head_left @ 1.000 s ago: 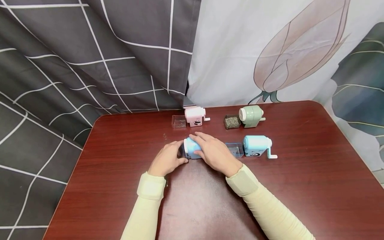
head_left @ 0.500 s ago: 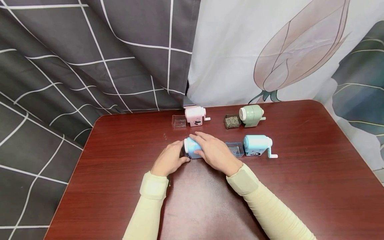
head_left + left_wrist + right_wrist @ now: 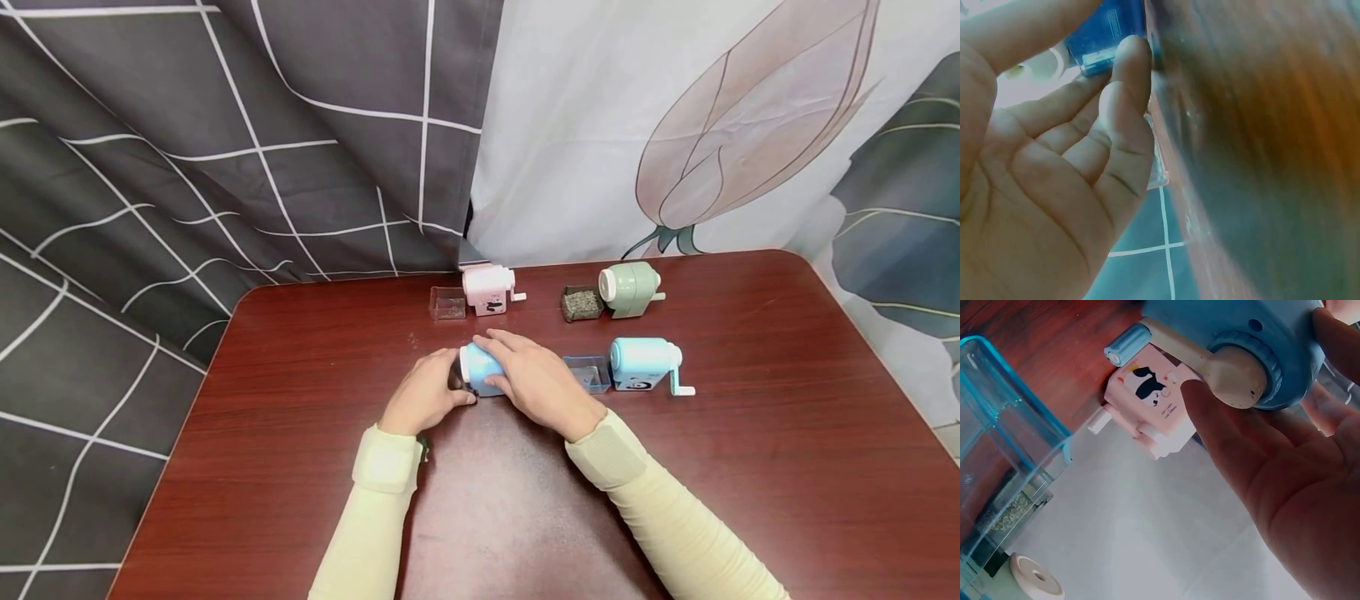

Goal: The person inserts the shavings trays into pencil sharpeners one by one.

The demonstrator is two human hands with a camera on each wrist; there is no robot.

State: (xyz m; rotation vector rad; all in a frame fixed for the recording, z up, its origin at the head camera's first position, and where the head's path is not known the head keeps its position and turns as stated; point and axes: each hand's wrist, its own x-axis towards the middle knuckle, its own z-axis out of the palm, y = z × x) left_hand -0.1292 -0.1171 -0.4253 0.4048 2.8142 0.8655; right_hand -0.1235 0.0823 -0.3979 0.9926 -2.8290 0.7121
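A blue hand-crank pencil sharpener (image 3: pixel 480 369) stands on the table between both hands. My right hand (image 3: pixel 536 379) grips its body from above, thumb on the near side and fingers reaching over the far side. In the right wrist view the sharpener's crank (image 3: pixel 1188 350) points away, past a fingertip. My left hand (image 3: pixel 423 392) is at the sharpener's left end, thumb nearer me and fingers beyond, holding the translucent blue shavings drawer (image 3: pixel 1110 37). In the left wrist view a fingertip touches the drawer's face, beside the white front ring (image 3: pixel 1047 65). Most of the drawer is hidden by the hand.
Behind stand a pink sharpener (image 3: pixel 486 290) with its drawer (image 3: pixel 447 305) alongside, and a green sharpener (image 3: pixel 630 289) beside a drawer of shavings (image 3: pixel 581 304). Right of my hands are a light-blue sharpener (image 3: pixel 641 364) and its drawer (image 3: pixel 588 375). Curtains (image 3: pixel 360 167) hang behind the table.
My left hand has shifted slightly right, closer to the sharpener's body, and less of the drawer shows between them. My right hand and the other sharpeners have stayed put.
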